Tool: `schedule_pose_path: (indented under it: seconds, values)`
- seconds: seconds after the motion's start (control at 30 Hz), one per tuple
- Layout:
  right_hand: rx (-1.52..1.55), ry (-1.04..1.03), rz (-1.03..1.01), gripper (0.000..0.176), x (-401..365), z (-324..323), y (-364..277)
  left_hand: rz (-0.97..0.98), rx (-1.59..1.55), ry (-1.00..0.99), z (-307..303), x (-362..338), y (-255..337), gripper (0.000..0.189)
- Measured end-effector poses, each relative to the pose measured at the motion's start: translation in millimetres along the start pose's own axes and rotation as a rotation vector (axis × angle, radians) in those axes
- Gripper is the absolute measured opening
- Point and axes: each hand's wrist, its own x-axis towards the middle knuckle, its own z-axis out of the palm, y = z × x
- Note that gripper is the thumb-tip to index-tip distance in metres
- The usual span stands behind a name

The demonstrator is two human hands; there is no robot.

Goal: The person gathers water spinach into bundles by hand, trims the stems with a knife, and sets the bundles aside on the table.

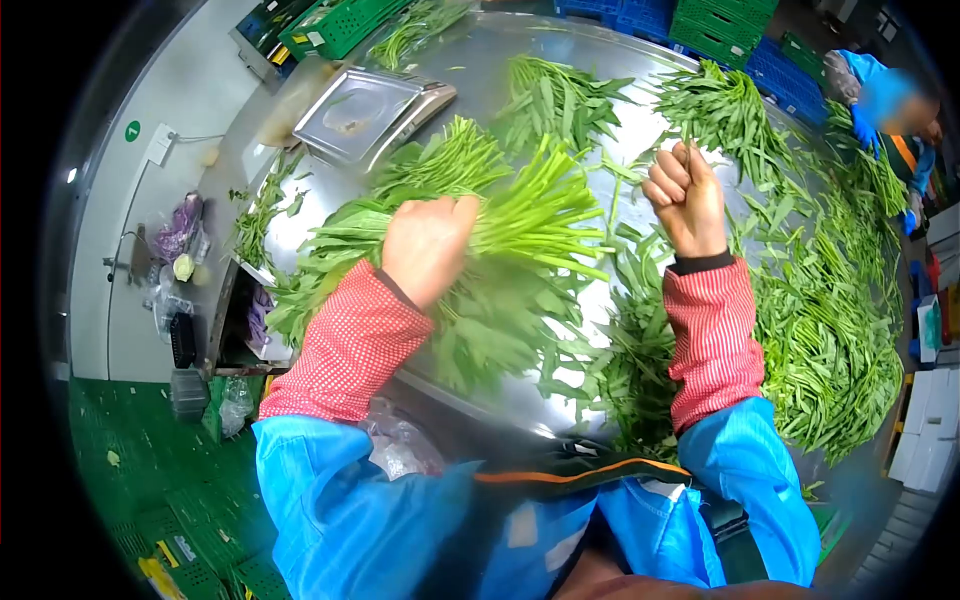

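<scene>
Closest to me, loose leaves [635,370] are scattered at the bench's [485,55] near edge, some beside my right forearm, and they'd easily snag in a low sweep. Just past them, left of the middle, there's the bunch of greens [545,215]: my left hand [432,245] has its fingers wrapped firmly round it, leaves fanning left, bare stems pointing right. My right hand [690,200] is up, well apart from the bunch, fingers curled closed; I can't tell whether a thin stem is pinched in there.

I read this as gathering the bunch, so: snug grip, no crushing, stems parallel. Those stem ends look uneven; a light tap would level them, I reckon.

Over to the right, a big heap of greens [825,330] sprawls along the bench's right edge, crowding my right elbow's room. Further out, the weighing scale [355,110] sits toward the far left corner, leaves close against its front. Two more bundles, a middle one [560,105] and a right-hand one [725,110], lie toward the far edge. Beyond that edge, green crates [715,30]; far right, a co-worker in blue gloves [865,128].
</scene>
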Motion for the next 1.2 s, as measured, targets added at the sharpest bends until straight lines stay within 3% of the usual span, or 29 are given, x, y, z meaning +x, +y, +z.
schedule_pose_path:
  seconds: [0.07,0.17,0.2,0.27,0.3,0.33,0.4,0.47,0.53,0.6,0.67,0.73,0.77,0.8,0.83,0.87,0.93,0.97,1.0,1.07,1.1,1.17,1.2]
  values:
    - [-0.32,0.001,-0.004,0.031,1,16,14,-0.012,0.082,0.012,5,0,-16,0.017]
    - [-0.849,0.18,0.028,0.028,7,44,45,0.019,0.144,0.027,12,6,-30,0.016]
    - [-0.975,0.039,-0.007,0.023,14,29,60,0.03,0.159,0.034,15,9,-33,0.016]
    - [-1.4,-0.077,-0.275,0.025,28,16,87,0.049,0.183,0.039,21,16,-41,0.016]
    - [-1.279,-0.026,-0.15,0.02,26,25,76,0.051,0.196,0.035,23,18,-49,0.016]
    - [-1.124,0.088,-0.231,0.014,33,15,77,0.05,0.209,0.026,25,18,-58,0.015]
    - [-0.875,0.252,-0.025,0.012,40,-6,51,0.004,0.302,0.01,33,19,-88,0.015]
    - [-0.81,0.284,0.019,0.013,30,-18,42,-0.129,0.307,-0.061,50,20,-137,0.031]
    - [-0.927,0.315,0.086,0.011,12,-29,50,-0.272,0.324,-0.131,59,31,-188,0.032]
    - [-0.962,0.337,0.196,0.013,-11,-39,65,-0.347,0.424,-0.08,74,45,-242,0.016]
    - [-0.958,0.361,0.198,0.012,-35,-70,79,-0.459,0.454,-0.046,94,63,-294,0.02]
    - [-0.991,0.426,0.174,0.012,-58,-87,94,-0.67,0.403,-0.21,107,82,-333,0.037]
    - [-0.912,0.511,0.251,0.012,-66,-71,95,-0.739,0.285,-0.298,111,88,-348,0.055]
    - [-0.996,0.521,0.22,0.011,-79,-90,102,-0.752,0.203,-0.232,131,85,-366,0.077]
    - [-0.967,0.547,0.246,0.012,-84,-83,100,-0.713,0.21,-0.305,120,88,-338,0.073]
    - [-0.939,0.588,0.269,0.013,-89,-73,101,-0.63,-0.088,-0.285,113,91,-319,0.098]
    - [-1.168,0.477,0.159,0.015,-102,-92,107,-0.717,-0.139,-0.275,196,60,-366,0.106]
    - [-1.145,0.454,0.141,0.016,-105,-92,108,-0.76,-0.163,-0.268,236,45,-388,0.111]
    - [-1.119,0.421,0.13,0.016,-106,-92,108,-0.769,0.007,-0.264,228,48,-365,0.11]
    - [-1.354,0.303,0.043,0.013,-110,-99,110,-0.688,0.27,-0.088,274,21,-413,0.104]
    - [-1.405,0.308,0.067,0.012,-111,-91,107,-0.865,0.313,-0.149,232,40,-361,0.1]
    - [-1.486,0.308,0.221,0.017,-111,-68,94,-0.703,0.399,-0.023,202,58,-318,0.09]
    - [-1.633,0.224,0.071,0.016,-117,-78,102,-0.601,0.359,0.069,190,65,-291,0.088]
